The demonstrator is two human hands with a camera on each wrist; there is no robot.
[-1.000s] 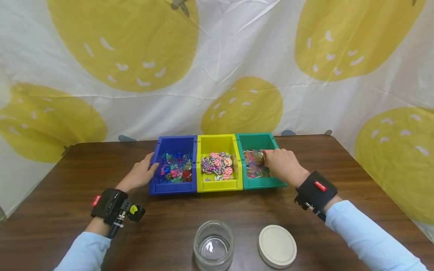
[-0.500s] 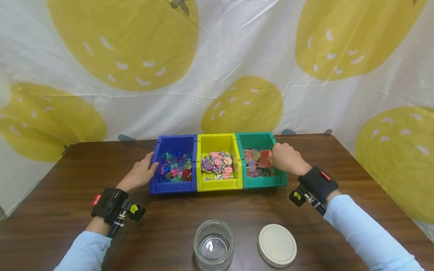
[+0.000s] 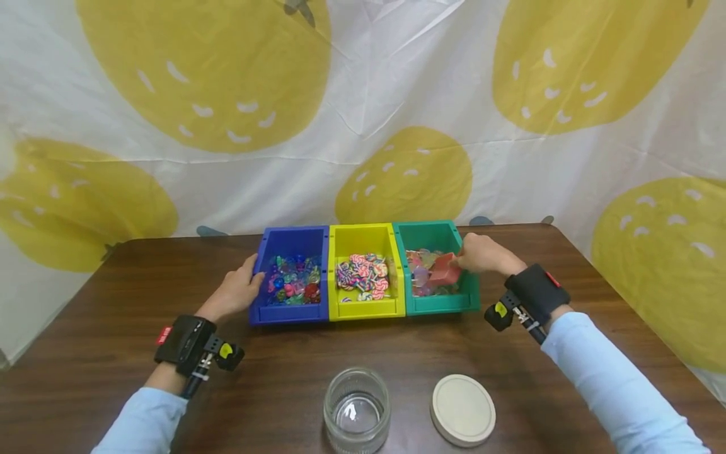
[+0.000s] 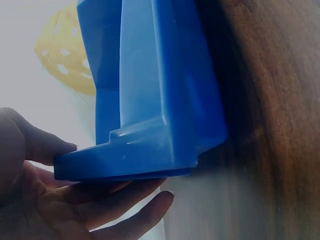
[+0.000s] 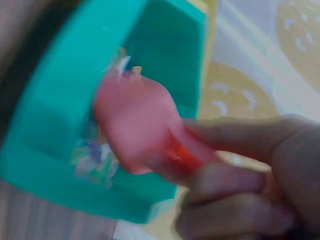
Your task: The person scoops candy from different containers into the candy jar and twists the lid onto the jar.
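My left hand (image 3: pixel 231 291) grips the left wall of the blue bin (image 3: pixel 290 314). In the left wrist view, its thumb is on one side of the blue wall (image 4: pixel 135 157) and its fingers on the other. A pink scoop (image 3: pixel 444 271), pinched by its handle in my right hand (image 3: pixel 486 255), is tilted over the green bin (image 3: pixel 442 305). That bin holds translucent pastel lollipop-like candies (image 3: pixel 420 277). The right wrist view, blurred, has the scoop (image 5: pixel 137 120) in front of the candies; its bowl's contents are hidden.
Joined between the outer bins is a yellow bin (image 3: pixel 368 309) of striped lollipops (image 3: pixel 363 274). Colourful translucent pieces (image 3: pixel 292 280) fill the blue one. Nearer on the wooden table (image 3: pixel 272 391) stand a glass jar (image 3: pixel 357 432) and a pale round lid (image 3: pixel 463 408).
The scoop has risen from among the candies in the green bin and turned, so more of it shows. My right hand has shifted slightly up and right; the left keeps its grip.
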